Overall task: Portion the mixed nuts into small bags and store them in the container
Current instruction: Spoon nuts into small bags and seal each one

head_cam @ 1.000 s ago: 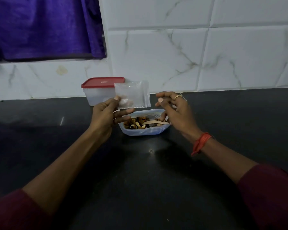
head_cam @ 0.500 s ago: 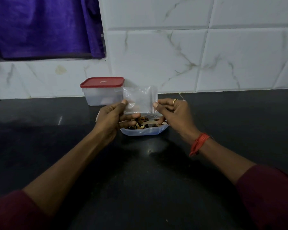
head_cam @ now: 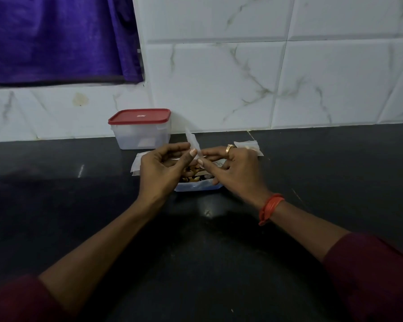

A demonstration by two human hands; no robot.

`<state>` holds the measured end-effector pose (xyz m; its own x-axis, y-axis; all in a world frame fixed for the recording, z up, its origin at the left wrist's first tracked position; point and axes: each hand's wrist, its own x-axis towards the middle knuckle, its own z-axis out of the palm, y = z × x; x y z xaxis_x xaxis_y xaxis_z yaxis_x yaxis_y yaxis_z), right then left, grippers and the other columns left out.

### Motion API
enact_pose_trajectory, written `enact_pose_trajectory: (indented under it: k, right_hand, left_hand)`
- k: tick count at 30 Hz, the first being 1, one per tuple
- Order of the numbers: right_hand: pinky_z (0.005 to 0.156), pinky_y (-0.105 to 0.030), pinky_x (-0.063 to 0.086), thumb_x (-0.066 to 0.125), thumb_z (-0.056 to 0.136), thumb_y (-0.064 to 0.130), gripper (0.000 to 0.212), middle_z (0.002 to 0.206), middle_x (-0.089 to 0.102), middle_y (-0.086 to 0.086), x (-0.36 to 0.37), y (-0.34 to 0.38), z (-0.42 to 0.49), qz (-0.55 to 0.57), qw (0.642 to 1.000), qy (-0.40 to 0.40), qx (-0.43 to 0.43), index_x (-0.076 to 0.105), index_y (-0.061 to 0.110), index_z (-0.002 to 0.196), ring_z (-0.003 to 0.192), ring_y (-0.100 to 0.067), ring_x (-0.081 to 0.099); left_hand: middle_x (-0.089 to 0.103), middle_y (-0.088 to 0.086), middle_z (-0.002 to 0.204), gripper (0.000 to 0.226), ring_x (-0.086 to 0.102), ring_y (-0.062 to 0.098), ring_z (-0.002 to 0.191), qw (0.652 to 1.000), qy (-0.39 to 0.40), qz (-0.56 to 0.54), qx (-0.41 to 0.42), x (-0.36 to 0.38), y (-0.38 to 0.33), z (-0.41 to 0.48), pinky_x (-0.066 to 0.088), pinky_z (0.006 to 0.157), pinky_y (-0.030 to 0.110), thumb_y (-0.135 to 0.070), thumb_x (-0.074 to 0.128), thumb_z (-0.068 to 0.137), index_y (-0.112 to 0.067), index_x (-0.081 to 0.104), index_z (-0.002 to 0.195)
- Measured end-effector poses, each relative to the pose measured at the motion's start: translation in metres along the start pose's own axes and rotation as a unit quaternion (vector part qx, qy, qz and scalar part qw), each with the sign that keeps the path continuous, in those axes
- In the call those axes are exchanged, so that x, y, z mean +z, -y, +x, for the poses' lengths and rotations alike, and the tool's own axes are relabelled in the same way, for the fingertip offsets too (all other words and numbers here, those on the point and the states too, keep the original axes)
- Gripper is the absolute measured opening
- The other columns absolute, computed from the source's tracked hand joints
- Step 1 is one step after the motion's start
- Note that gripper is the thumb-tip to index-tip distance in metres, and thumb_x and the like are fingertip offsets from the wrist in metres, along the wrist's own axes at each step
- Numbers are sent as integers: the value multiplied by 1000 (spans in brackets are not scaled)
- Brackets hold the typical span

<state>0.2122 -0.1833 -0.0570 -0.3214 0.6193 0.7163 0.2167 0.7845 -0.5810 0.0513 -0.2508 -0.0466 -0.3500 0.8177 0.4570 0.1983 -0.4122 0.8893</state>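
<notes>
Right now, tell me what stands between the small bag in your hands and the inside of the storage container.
The red lid sits closed on the container, so the way in is blocked. The left hand and right hand pinch the small bag over the nut tray; nothing else visible lies between.

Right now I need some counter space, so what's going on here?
A person is portioning nuts. The left hand and right hand both pinch a small clear bag above an open tub of mixed nuts on the black counter. The red-lidded container stands closed by the wall behind. Flat bags lie on either side of the tub. Whether the held bag holds nuts yet is unclear.
</notes>
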Motion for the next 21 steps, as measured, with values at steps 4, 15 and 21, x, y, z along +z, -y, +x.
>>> enact_pose_trajectory:
  k: [4,15,21]
  right_hand:
    - [58,-15,53,73,88,40,31,95,78,7,2,-3,1,-33,999,9,-35,77,20,111,65,10,65]
    - [49,-32,57,73,90,30,22,92,77,4,-1,-1,0,17,999,13,-33,75,22,110,51,-1,67]
    - [49,-31,57,75,88,32,24,93,78,6,-1,-4,1,16,1000,4,-25,78,20,108,51,1,67]
  left_hand:
    - [76,3,86,18,75,17,74,1000,-1,2,6,0,1,-1,59,61,24,-16,74,85,-7,72,101]
    - [77,3,83,24,75,19,77,1000,22,-16,13,1,0,-2,60,65,26,-23,75,80,-9,73,99]
    - [77,5,86,13,75,20,81,1000,24,-12,13,0,6,0,60,65,26,-12,68,91,-5,74,100]
